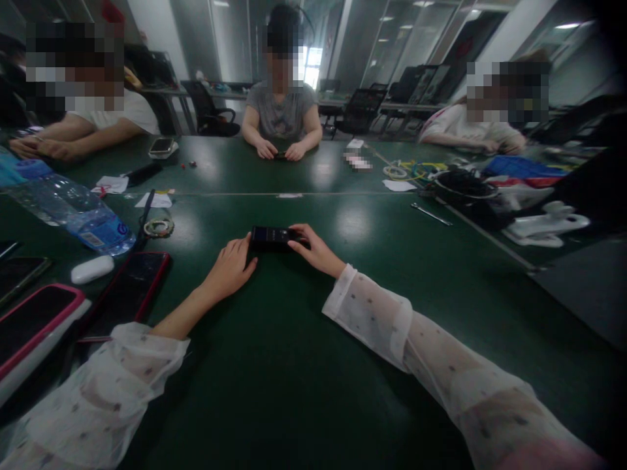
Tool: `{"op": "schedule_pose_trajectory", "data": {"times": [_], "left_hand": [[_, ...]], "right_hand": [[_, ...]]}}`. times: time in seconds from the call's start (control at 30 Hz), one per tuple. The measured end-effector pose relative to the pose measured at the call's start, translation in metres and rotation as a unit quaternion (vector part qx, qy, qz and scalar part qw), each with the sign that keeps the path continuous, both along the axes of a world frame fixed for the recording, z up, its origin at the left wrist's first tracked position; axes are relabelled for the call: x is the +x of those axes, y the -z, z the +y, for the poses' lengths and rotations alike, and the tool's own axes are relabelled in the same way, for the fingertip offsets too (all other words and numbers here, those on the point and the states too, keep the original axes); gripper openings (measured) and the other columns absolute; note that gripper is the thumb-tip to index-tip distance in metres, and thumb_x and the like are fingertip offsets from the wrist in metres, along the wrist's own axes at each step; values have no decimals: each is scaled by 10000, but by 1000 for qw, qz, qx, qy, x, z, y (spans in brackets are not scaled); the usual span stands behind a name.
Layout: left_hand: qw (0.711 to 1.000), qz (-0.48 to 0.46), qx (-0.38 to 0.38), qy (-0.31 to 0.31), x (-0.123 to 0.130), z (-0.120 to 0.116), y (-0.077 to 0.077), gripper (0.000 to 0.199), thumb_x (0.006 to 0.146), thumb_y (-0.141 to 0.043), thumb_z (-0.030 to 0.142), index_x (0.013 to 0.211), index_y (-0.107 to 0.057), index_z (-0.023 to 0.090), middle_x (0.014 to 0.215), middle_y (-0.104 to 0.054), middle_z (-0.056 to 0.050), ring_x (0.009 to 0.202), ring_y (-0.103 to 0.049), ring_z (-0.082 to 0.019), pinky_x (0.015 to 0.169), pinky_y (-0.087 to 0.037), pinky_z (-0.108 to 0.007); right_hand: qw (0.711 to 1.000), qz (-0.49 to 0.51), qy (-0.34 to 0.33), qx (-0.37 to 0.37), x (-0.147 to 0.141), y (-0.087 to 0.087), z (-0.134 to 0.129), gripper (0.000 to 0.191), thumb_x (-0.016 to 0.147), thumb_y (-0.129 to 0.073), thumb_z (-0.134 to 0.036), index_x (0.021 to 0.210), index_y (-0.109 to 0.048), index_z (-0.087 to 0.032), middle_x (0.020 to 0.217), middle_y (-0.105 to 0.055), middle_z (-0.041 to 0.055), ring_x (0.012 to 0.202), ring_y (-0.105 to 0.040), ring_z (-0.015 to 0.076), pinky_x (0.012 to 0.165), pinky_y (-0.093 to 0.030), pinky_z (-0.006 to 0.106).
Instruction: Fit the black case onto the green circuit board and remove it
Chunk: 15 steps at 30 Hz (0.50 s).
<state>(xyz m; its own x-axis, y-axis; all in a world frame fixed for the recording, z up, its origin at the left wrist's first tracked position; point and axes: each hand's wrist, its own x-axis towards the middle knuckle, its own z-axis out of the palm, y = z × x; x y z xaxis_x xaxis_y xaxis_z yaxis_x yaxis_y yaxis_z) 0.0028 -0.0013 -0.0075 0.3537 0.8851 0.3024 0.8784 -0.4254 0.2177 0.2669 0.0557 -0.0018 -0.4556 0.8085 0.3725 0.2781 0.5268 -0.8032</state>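
Note:
A small black device with a lit screen point(271, 237) is at the middle of the green table, its long side running left to right. My left hand point(232, 266) grips its left end, fingers along the edge and thumb at the near side. At the opposite end, my right hand point(316, 249) has thumb and fingers closed around the right side. The screen faces up towards me and shows faint text too small to read. Parts of both ends are hidden under my fingers.
Left of me lie a water bottle point(93, 219), a white case point(92, 269), a red-edged phone point(130, 287) and a pink-edged phone point(39, 313). A wrench point(431, 214) and tangled cables point(411, 171) lie to the right. Three people sit around the table.

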Motion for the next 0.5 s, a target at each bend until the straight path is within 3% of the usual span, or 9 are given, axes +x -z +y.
{"op": "schedule_pose_trajectory", "data": {"times": [0.33,0.5], "left_hand": [[1000,-6,-9,-2,2,-4,-7,599,993,-385,402,1486,-292,75,1375,-509,-198,1284,-454,-311,1046,-414,-492],[1000,-11,0,1,2,-3,-4,608,988,-399,395,1496,-272,86,1371,-513,-193,1279,-461,-309,1047,-413,-490]], "right_hand": [[999,18,12,-38,-1,2,0,409,913,-593,-453,1252,-498,-244,1299,-580,98,1274,-558,258,1118,-426,509],[999,5,2,-44,0,2,-2,562,841,-703,-401,1323,-458,-248,1358,-553,103,1318,-525,271,1150,-390,527]]}}
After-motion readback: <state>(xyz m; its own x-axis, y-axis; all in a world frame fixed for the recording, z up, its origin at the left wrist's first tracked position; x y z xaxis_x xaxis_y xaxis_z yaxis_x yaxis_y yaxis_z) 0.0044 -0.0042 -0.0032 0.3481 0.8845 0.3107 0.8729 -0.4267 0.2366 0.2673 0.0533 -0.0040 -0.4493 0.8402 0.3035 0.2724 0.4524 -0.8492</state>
